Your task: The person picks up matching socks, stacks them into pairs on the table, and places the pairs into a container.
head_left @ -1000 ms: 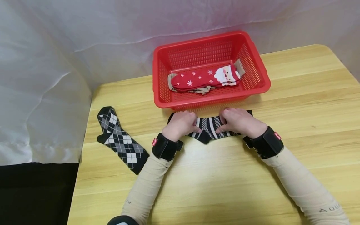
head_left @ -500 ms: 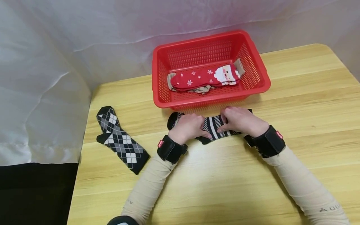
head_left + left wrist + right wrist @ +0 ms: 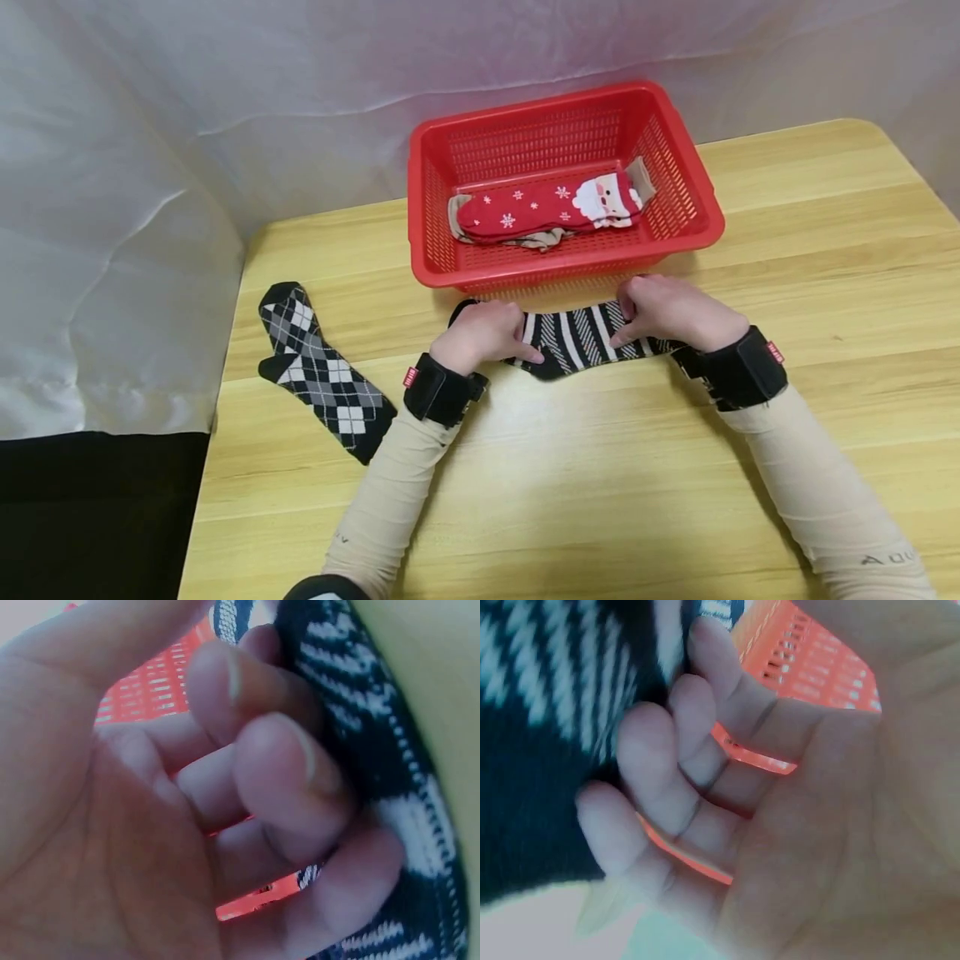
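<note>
Black-and-white striped sock (image 3: pixel 581 337) lies flat on the wooden table (image 3: pixel 600 483), just in front of the red basket (image 3: pixel 678 167), w/ both hands on it. Left hand (image 3: pixel 480 333) rests on the toe-side end, fingers curled down onto the fabric; left wrist view shows fingertips (image 3: pixel 289 761) bent against the knit, so it's holding the sock, not just hovering. Right hand (image 3: pixel 671 310) does likewise at the other end, fingers (image 3: pixel 652 761) curled onto the edge of the cloth. Judging by this, the step is flattening/stretching the sock: best done w/ even outward pull from both ends, fabric kept low on the table, no twist, heel bump smoothed last. Long axis runs left–right, roughly parallel to the basket's near wall; rounded toe points to the person's left, cuff end to the right under the right hand, heel bulges toward the person. Further out: argyle sock (image 3: pixel 322 375) lies diagonally well to the left, and a red Santa sock (image 3: pixel 543 208) sits inside the basket on something beige.
</note>
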Demonstrator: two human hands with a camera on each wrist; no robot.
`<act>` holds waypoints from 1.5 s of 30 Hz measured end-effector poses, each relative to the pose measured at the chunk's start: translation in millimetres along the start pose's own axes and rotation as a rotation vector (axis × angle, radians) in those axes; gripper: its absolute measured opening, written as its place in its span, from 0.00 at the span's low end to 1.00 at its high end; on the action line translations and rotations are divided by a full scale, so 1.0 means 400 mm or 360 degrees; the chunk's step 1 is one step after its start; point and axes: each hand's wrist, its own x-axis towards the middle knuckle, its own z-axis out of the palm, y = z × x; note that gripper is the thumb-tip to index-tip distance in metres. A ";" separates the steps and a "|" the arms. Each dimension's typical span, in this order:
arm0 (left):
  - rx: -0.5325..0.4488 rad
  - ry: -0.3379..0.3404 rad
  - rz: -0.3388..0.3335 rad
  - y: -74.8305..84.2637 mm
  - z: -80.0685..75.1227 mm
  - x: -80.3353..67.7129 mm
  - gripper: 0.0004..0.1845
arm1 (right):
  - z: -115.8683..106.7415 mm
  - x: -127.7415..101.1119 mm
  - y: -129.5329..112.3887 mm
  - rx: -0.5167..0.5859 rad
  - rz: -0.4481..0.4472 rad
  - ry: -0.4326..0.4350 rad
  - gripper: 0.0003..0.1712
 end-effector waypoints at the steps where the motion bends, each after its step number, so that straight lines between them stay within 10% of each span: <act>1: 0.0011 0.0007 -0.0003 0.001 0.001 0.000 0.25 | -0.001 -0.001 0.005 0.0007 0.0008 -0.0002 0.23; 11: 0.0111 -0.0023 -0.0079 0.018 0.004 0.004 0.28 | -0.006 -0.005 0.023 0.0011 0.0029 -0.0009 0.22; 34: -0.0397 -0.0154 -0.0169 -0.074 -0.031 -0.010 0.16 | -0.018 -0.001 0.038 -0.0014 0.0042 -0.0021 0.25; 45: -0.0287 0.0207 0.0212 -0.088 -0.030 0.000 0.17 | -0.020 -0.004 0.035 0.0006 0.0009 -0.0004 0.24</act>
